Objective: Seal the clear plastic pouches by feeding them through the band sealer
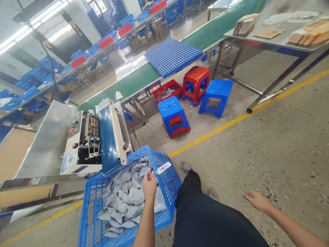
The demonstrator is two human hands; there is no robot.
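Observation:
A large blue plastic crate [164, 180] stands on the floor in front of me, filled with many small grey plastic packets [128, 195]. My left hand [149, 187] is over the crate, near its right wall. Its thumb and fingers are curled together, and I cannot make out what is between them, if anything. A white label [163, 167] sits on the crate's rim just beside that hand. Well to the right, my right hand [257, 201] hangs in the air above the floor, loosely closed with nothing visible in it.
A machine with a blue belt [110, 137] overhangs the crate's far edge. Blue stools [172, 109], a red stool [196, 82] and a red bin [167, 91] stand by the green conveyor [136, 82]. A blue grid pallet [172, 56] lies across it. A metal table [272, 43] is at right.

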